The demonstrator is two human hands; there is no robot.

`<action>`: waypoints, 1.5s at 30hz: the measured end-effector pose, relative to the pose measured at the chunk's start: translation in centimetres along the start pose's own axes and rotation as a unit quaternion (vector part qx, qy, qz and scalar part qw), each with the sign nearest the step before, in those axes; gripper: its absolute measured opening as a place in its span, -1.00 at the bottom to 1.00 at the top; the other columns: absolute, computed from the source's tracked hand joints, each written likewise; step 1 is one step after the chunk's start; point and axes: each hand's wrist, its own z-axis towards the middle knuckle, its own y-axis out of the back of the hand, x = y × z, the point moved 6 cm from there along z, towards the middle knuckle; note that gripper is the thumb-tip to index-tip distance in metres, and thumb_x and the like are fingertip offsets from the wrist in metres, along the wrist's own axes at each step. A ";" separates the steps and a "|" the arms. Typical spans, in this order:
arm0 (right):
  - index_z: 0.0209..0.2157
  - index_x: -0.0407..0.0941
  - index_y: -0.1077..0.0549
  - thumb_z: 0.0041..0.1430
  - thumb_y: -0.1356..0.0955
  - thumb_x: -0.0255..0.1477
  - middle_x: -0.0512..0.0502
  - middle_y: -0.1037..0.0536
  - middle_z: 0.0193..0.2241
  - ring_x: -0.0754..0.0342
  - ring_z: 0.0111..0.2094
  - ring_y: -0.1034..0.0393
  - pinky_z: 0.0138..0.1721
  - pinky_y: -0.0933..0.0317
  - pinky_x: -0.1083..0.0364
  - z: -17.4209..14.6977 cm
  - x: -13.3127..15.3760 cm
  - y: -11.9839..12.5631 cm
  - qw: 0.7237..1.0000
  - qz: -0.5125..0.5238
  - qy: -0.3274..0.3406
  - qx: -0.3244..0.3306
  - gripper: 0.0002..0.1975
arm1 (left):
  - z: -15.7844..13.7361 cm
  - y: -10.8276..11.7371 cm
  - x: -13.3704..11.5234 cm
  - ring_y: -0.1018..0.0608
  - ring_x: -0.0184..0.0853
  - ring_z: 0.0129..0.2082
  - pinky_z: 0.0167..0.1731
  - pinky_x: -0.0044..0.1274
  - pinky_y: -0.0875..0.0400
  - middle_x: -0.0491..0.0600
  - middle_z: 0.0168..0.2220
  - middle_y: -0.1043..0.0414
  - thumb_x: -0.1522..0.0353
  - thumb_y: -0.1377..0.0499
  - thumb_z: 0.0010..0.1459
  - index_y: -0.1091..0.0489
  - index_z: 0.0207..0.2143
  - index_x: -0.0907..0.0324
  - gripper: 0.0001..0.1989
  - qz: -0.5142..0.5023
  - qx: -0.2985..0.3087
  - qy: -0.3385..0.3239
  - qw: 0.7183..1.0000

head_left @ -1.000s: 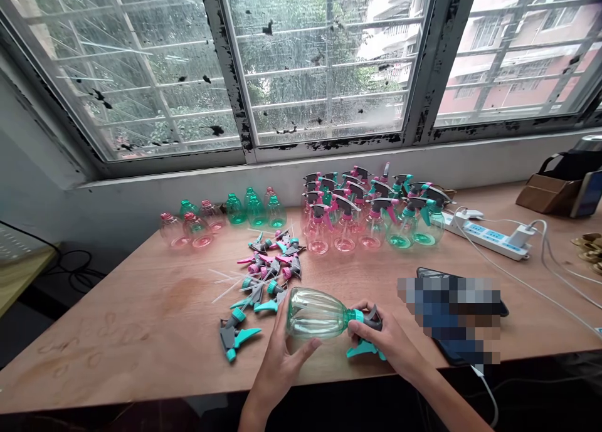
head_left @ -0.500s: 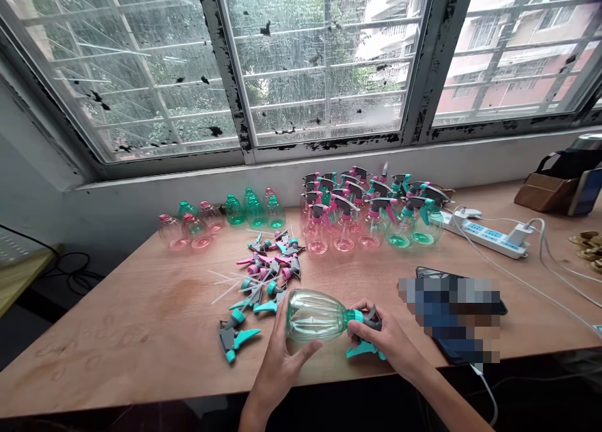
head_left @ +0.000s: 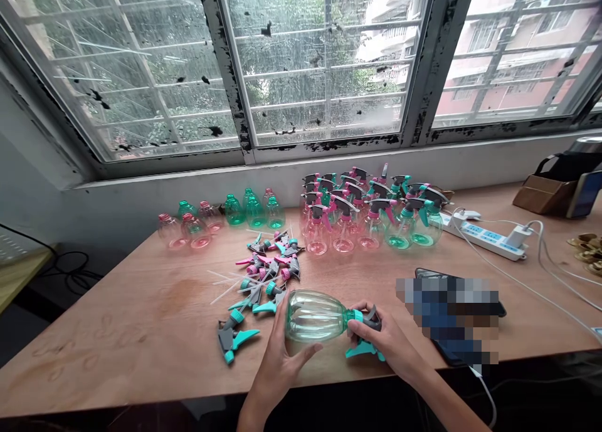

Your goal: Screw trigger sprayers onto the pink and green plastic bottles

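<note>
A clear green spray bottle [head_left: 315,316] lies sideways in the air above the table's front edge, held between both hands. My left hand [head_left: 282,353] cups its base, thumb along the near side. My right hand [head_left: 376,331] is closed round the grey and teal trigger sprayer [head_left: 364,349] at the bottle's neck, where the teal collar sits. Left of my left hand, a loose teal and grey sprayer head [head_left: 232,338] rests on the table. Behind it lies a heap of pink and teal sprayer heads [head_left: 270,269] with thin white tubes.
Several headless bottles [head_left: 254,211] stand at the back left. Farther right are rows of bottles with sprayers [head_left: 345,231]. A power strip [head_left: 489,234] with cables and a partly blurred phone [head_left: 498,303] lie on the right. A brown holder [head_left: 540,194] stands at the far right.
Almost nothing differs; both hands keep the spray bottle in the same place, and the view has shifted very slightly.
</note>
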 end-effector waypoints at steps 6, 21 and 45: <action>-0.32 -0.10 -0.42 0.11 -0.54 -0.23 0.04 -0.59 -0.52 0.07 -0.52 -0.49 -0.40 -0.36 0.10 0.1 0.0 0.0 1.000 -0.003 -0.001 0.002 -0.68 | -0.2 -0.2 0.0 0.10 0.00 0.47 0.42 -0.18 0.16 -0.03 0.50 0.21 0.17 -0.32 0.19 0.23 0.44 -0.15 -0.04 -0.005 0.006 0.009 1.000; -0.33 -0.11 -0.42 0.11 -0.54 -0.22 0.04 -0.59 -0.52 0.08 -0.52 -0.49 -0.40 -0.35 0.11 0.1 0.0 -0.2 1.000 -0.002 -0.001 0.009 -0.68 | -0.1 -0.3 -0.1 0.11 -0.04 0.48 0.42 -0.17 0.19 -0.10 0.51 0.26 0.22 -0.31 0.22 0.27 0.43 -0.23 -0.05 -0.011 0.009 -0.010 1.000; -0.32 -0.10 -0.40 0.11 -0.54 -0.21 0.07 -0.57 -0.54 0.09 -0.51 -0.48 -0.38 -0.34 0.11 -0.1 0.3 -0.1 1.000 -0.004 -0.010 0.002 -0.67 | 0.1 -0.2 0.0 0.10 -0.06 0.48 0.43 -0.23 0.14 -0.15 0.51 0.25 0.22 -0.29 0.24 0.15 0.42 -0.22 -0.14 -0.021 0.003 -0.016 1.000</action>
